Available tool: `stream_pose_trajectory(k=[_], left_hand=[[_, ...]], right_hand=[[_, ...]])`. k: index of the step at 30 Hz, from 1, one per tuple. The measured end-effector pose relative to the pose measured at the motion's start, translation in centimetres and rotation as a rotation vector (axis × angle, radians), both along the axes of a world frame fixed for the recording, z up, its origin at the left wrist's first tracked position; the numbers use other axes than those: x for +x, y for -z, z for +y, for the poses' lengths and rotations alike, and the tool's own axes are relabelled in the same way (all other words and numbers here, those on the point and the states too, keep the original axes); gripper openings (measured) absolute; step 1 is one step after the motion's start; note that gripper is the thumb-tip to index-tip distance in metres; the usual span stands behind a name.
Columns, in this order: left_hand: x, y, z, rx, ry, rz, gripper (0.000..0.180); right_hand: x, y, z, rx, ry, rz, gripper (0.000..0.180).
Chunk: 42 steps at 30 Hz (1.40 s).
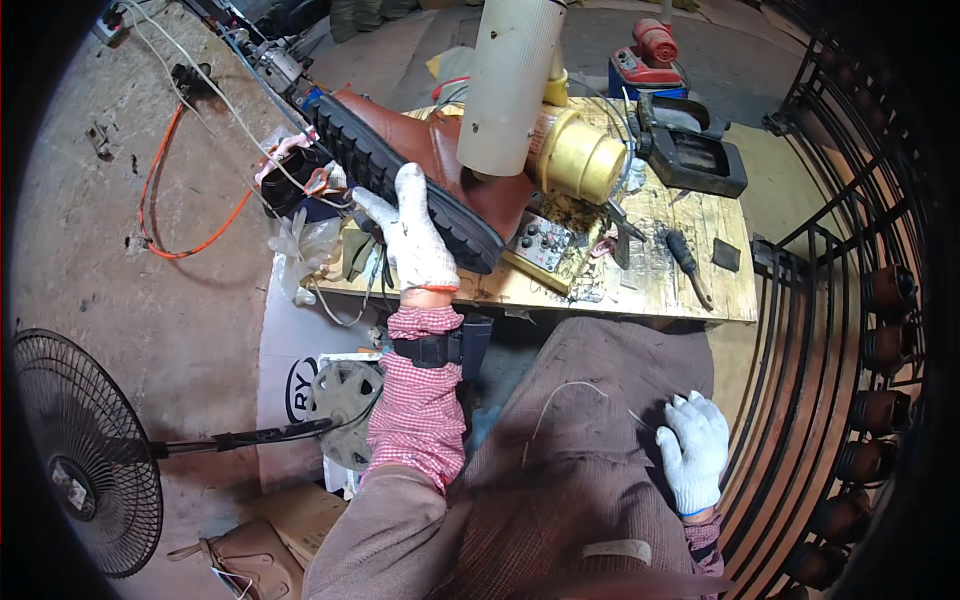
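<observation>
Brown boot (pixel 420 150) — left hand (pixel 415 235) gripping sole

Brown boot (pixel 440 150), black sole; white gloves; red-checked sleeve (pixel 420 400)

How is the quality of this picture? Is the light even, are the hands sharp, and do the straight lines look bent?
Head view: daylight is strong and fairly even, brightest on the pale cylinder; dark under the bench. The left hand on the boot's sole and the right hand on the lap are both sharp. Fisheye distortion bends the rack bars and bench edge; the corners are black.
</observation>
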<state>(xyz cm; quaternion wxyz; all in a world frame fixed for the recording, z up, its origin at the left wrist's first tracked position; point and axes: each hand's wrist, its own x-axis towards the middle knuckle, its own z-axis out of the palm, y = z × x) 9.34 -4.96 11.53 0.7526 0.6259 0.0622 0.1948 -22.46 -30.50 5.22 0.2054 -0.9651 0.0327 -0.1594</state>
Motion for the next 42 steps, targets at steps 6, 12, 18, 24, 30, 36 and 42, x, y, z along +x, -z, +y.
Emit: stream_pose_trajectory(k=[6, 12, 18, 24, 30, 36, 42], left_hand=[[-2.9, 1.5, 1.3, -0.073, -0.017, 0.085, 0.108], [-16.4, 8.3, 4.3, -0.583, 0.716, 0.34, 0.064], [-19.9, 2.7, -6.6, -0.54, 0.988, 0.406, 0.068], [-21.7, -2.1, -10.8, 0.071, 1.834, -0.042, 0.094], [-24.7, 0.2, -14.7, -0.093, 1.787, 0.14, 0.069], [-23.9, -1.8, -16.5, -0.048, 1.794, 0.243, 0.061], [-23.7, -2.3, -15.9, -0.028, 1.563, 0.344, 0.059]], right_hand=[[2.6, -1.7, 1.3, -0.051, -0.119, -0.116, 0.042], [2.6, -5.7, 2.1, 0.35, -0.354, 0.027, 0.084], [-3.4, -11.3, 2.2, 0.224, -0.421, 0.064, 0.05], [-18.8, -28.4, 4.4, -0.17, 0.079, -0.033, 0.048], [-31.9, -30.4, 3.5, -0.373, 1.305, -0.205, 0.032], [-44.3, -27.8, -6.2, -0.819, 1.64, 0.192, 0.045], [-44.7, -40.3, -10.3, -1.268, 1.498, -0.437, 0.048]])
